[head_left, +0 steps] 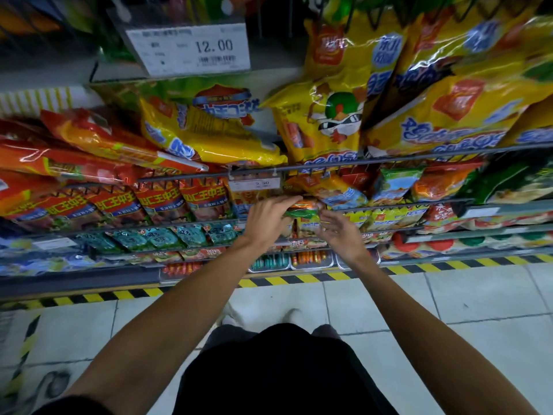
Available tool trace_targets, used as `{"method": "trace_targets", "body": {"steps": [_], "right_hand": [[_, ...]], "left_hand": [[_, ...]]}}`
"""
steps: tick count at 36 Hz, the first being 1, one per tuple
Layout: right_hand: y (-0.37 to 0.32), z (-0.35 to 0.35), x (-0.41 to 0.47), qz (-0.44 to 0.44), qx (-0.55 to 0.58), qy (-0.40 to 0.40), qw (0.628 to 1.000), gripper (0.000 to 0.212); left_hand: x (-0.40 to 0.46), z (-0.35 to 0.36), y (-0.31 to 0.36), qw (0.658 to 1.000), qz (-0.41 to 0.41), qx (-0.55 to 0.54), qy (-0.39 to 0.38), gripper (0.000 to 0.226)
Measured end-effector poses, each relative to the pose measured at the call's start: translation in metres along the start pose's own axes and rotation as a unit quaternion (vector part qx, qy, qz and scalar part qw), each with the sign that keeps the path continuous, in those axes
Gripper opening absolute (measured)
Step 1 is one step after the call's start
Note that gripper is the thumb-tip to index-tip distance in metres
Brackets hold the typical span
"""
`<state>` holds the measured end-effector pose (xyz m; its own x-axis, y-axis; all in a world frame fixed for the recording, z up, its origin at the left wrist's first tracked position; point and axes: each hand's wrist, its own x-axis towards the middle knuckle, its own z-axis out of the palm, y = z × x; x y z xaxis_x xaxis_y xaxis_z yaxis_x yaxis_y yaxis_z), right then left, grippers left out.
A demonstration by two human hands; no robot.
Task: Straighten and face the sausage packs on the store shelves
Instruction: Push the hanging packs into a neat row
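Note:
Both my hands reach to a middle shelf of sausage packs. My left hand (267, 218) lies over the top left of a small orange and green sausage pack (302, 211), its fingers stretched along the pack's upper edge. My right hand (339, 232) is just right of that pack with fingers spread and relaxed, touching or nearly touching its side. Red sausage packs (161, 202) stand in a row to the left. Large yellow sausage packs (326, 115) hang and lean on the shelf above.
A dark wire rail (329, 166) fronts the upper shelf, with a 9.90 price tag (254, 184) clipped on it. Teal packs (167, 236) fill the lower shelf. A 12.00 price label (191, 49) hangs overhead. Yellow-black hazard tape (299, 278) lines the tiled floor.

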<state>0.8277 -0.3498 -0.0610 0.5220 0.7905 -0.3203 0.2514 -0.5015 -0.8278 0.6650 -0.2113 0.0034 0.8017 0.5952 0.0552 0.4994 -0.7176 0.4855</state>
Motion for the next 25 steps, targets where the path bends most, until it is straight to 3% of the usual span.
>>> {"method": "trace_targets", "body": {"steps": [2,5,6,8,11,14,17,21,25], "right_hand": [[-0.005,-0.003,-0.002,0.026,0.061,0.001,0.998,0.021],[-0.011,-0.005,-0.011,0.090,0.227,-0.041,0.969,0.015],[-0.009,-0.006,-0.011,0.122,0.275,-0.066,0.951,0.029],[-0.010,-0.004,-0.015,0.138,0.260,-0.120,0.948,0.064],[-0.015,-0.001,-0.024,0.165,0.273,-0.187,0.929,0.080],[-0.016,0.008,-0.028,0.166,0.359,-0.203,0.896,0.086],[-0.018,0.013,-0.029,0.171,0.481,-0.212,0.833,0.087],[-0.019,0.017,-0.037,0.131,0.553,-0.231,0.790,0.051],[-0.026,0.019,-0.044,0.112,0.591,-0.195,0.775,0.034]], "left_hand": [[-0.004,-0.004,-0.004,0.999,0.010,-0.027,0.023,0.062],[-0.017,-0.011,-0.012,0.996,0.027,-0.069,0.041,0.066],[-0.022,-0.014,-0.015,0.995,0.026,-0.083,0.045,0.068],[-0.034,-0.020,-0.019,0.991,0.013,-0.120,0.059,0.069],[-0.052,-0.028,-0.018,0.977,-0.025,-0.194,0.082,0.063],[-0.068,-0.035,-0.010,0.935,-0.091,-0.331,0.095,0.055],[-0.081,-0.035,-0.008,0.891,-0.149,-0.415,0.110,0.055],[-0.088,-0.027,-0.015,0.845,-0.223,-0.477,0.092,0.053],[-0.091,-0.018,-0.022,0.738,-0.298,-0.602,0.063,0.044]]}}
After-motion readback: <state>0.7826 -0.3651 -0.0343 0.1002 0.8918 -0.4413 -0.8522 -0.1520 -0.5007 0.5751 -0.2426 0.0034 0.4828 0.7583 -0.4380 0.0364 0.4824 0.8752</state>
